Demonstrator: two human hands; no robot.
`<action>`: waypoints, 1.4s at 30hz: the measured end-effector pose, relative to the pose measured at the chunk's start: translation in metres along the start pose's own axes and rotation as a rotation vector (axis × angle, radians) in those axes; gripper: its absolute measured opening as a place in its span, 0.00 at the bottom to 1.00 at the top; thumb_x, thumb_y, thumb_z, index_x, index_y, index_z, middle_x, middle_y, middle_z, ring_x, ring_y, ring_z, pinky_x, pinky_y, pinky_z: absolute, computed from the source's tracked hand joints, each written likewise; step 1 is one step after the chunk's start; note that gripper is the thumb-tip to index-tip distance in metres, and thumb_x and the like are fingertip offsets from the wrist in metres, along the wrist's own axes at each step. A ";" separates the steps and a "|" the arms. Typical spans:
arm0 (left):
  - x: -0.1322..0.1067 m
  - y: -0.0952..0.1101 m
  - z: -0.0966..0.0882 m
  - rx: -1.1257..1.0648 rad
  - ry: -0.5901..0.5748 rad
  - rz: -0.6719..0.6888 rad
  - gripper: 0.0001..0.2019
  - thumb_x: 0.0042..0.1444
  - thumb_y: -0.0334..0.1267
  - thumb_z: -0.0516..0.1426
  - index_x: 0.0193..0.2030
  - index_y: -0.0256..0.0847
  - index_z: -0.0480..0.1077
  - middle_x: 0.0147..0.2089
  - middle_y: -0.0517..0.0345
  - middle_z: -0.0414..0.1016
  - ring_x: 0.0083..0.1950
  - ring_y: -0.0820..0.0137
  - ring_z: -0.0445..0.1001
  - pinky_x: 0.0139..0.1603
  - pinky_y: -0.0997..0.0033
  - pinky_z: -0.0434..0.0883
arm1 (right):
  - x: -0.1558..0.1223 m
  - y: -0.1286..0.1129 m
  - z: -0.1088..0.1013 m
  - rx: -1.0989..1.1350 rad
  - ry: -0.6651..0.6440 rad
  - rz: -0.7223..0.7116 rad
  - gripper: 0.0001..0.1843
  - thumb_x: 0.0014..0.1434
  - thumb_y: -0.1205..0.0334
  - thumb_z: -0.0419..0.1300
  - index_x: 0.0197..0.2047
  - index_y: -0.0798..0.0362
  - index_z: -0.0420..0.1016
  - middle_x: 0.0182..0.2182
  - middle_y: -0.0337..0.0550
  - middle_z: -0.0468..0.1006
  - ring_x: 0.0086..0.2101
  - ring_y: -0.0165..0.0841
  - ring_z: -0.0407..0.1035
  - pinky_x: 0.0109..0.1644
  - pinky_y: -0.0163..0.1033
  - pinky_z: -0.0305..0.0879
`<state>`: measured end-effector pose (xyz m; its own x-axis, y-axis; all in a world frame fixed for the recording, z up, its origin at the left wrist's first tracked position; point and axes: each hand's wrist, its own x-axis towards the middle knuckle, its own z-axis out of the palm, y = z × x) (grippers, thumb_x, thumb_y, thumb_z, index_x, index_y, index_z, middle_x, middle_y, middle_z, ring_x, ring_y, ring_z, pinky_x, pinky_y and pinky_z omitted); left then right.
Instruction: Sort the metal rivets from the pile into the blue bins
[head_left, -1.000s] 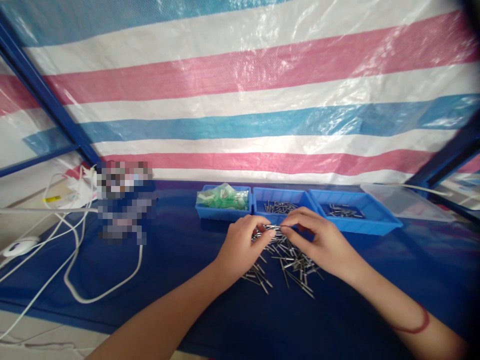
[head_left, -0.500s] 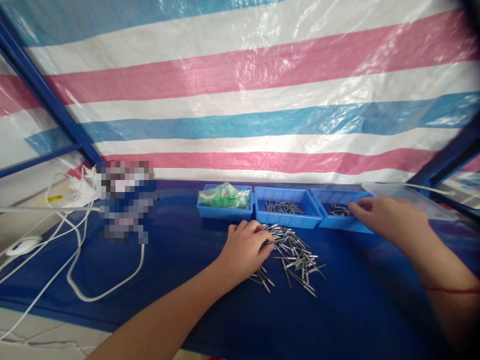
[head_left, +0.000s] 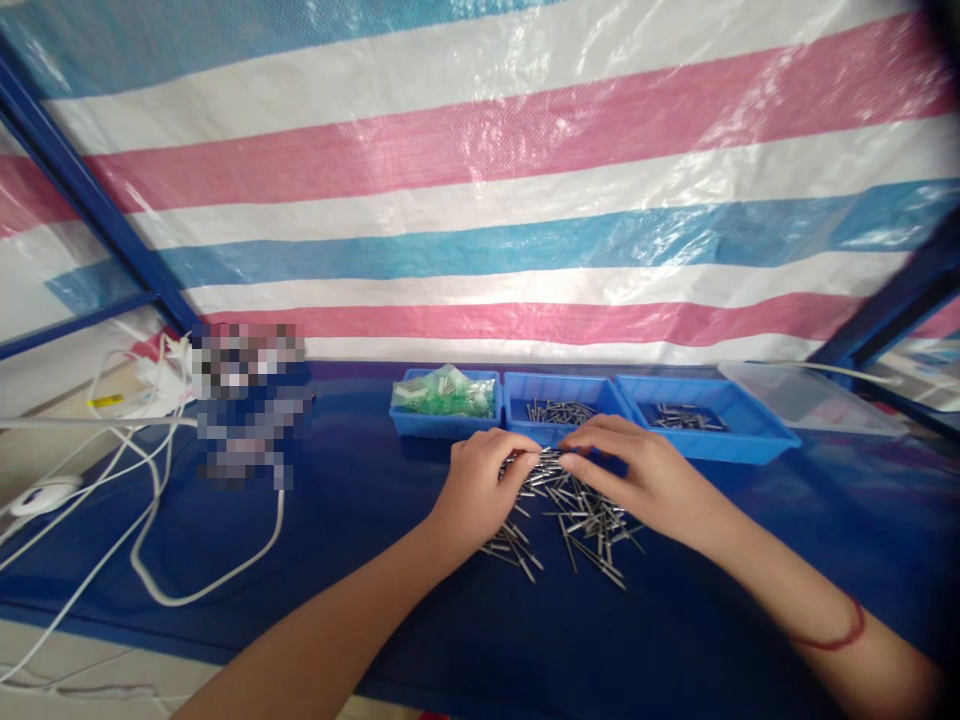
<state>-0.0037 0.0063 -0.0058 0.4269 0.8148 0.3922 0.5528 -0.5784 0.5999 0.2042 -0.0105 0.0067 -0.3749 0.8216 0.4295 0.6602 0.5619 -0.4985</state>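
Observation:
A loose heap of small metal pins (head_left: 576, 512) lies on the blue table cover (head_left: 360, 520). My left hand (head_left: 481, 490) rests on the heap's left side, fingers curled and pinched on pins at its top. My right hand (head_left: 646, 474) lies over the heap's right side, its fingertips pinched at the same spot, almost touching the left fingers. Behind the heap stand three blue trays: the left tray (head_left: 442, 424) holds green plastic bags, the middle tray (head_left: 517, 400) and the right tray (head_left: 750, 440) hold more pins.
White cables (head_left: 150, 520) and a white switch (head_left: 41, 494) lie at the left. A clear plastic lid (head_left: 810, 400) sits at the far right. A striped tarp (head_left: 480, 200) closes the back, with blue frame bars at both sides.
My right hand went out to the right tray half a second ago and has come back to the top of the pin heap. My left hand stayed on the heap.

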 end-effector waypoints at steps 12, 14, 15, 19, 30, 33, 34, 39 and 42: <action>-0.001 0.001 0.009 -0.364 0.043 -0.089 0.05 0.58 0.36 0.57 0.38 0.39 0.72 0.38 0.58 0.77 0.40 0.71 0.74 0.45 0.74 0.68 | -0.002 -0.008 0.028 0.444 0.220 0.342 0.14 0.57 0.49 0.60 0.29 0.52 0.73 0.27 0.41 0.72 0.28 0.32 0.65 0.33 0.39 0.62; -0.001 0.002 0.009 -0.376 0.044 -0.091 0.04 0.57 0.35 0.58 0.38 0.38 0.72 0.38 0.58 0.76 0.40 0.70 0.74 0.45 0.74 0.68 | -0.002 -0.009 0.030 0.457 0.230 0.354 0.14 0.57 0.50 0.60 0.29 0.52 0.72 0.27 0.40 0.72 0.28 0.32 0.64 0.34 0.39 0.62; -0.001 0.002 0.010 -0.377 0.040 -0.088 0.04 0.57 0.35 0.58 0.38 0.39 0.72 0.38 0.58 0.76 0.40 0.70 0.74 0.45 0.73 0.68 | -0.002 -0.009 0.031 0.455 0.237 0.345 0.14 0.57 0.50 0.60 0.29 0.52 0.72 0.27 0.41 0.72 0.29 0.32 0.64 0.34 0.39 0.62; -0.002 0.001 0.011 -0.355 0.033 -0.063 0.07 0.56 0.35 0.59 0.42 0.39 0.71 0.38 0.57 0.76 0.40 0.69 0.74 0.45 0.71 0.69 | -0.002 -0.011 0.029 0.422 0.244 0.266 0.12 0.59 0.53 0.58 0.30 0.52 0.72 0.29 0.41 0.72 0.31 0.33 0.65 0.36 0.39 0.62; -0.001 0.004 -0.002 -0.135 0.136 0.115 0.11 0.58 0.35 0.57 0.49 0.43 0.68 0.40 0.58 0.76 0.43 0.68 0.74 0.51 0.65 0.66 | 0.000 -0.009 -0.006 -0.020 0.029 -0.125 0.07 0.63 0.63 0.52 0.37 0.51 0.71 0.36 0.45 0.72 0.37 0.35 0.68 0.41 0.41 0.65; -0.002 0.004 -0.003 -0.101 0.110 0.117 0.15 0.60 0.36 0.56 0.54 0.44 0.65 0.44 0.56 0.76 0.46 0.67 0.73 0.52 0.63 0.65 | 0.001 -0.001 -0.020 -0.148 0.009 -0.166 0.08 0.63 0.62 0.52 0.37 0.51 0.72 0.37 0.46 0.74 0.39 0.37 0.69 0.44 0.42 0.66; -0.002 0.004 -0.004 -0.077 0.085 0.117 0.16 0.60 0.37 0.56 0.55 0.43 0.64 0.45 0.55 0.76 0.47 0.66 0.73 0.52 0.63 0.65 | 0.000 0.005 -0.026 -0.198 0.015 -0.149 0.09 0.63 0.62 0.52 0.37 0.51 0.73 0.37 0.47 0.75 0.39 0.37 0.70 0.45 0.43 0.66; -0.002 0.001 -0.011 0.193 -0.178 0.122 0.10 0.62 0.44 0.53 0.45 0.44 0.71 0.46 0.56 0.75 0.48 0.61 0.70 0.47 0.59 0.63 | -0.011 0.052 -0.061 -0.600 0.137 0.215 0.12 0.60 0.56 0.52 0.34 0.51 0.74 0.35 0.47 0.77 0.34 0.39 0.72 0.40 0.43 0.65; -0.003 0.000 -0.013 0.294 -0.273 0.121 0.12 0.60 0.47 0.54 0.44 0.46 0.73 0.47 0.56 0.75 0.49 0.60 0.68 0.48 0.57 0.60 | -0.021 0.082 -0.074 -0.764 0.132 0.417 0.12 0.56 0.54 0.54 0.30 0.50 0.74 0.30 0.48 0.76 0.31 0.43 0.71 0.35 0.46 0.64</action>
<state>-0.0143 0.0048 0.0023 0.6533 0.7231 0.2244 0.6511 -0.6879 0.3208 0.3142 0.0110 0.0127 0.0406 0.9011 0.4317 0.9992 -0.0383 -0.0140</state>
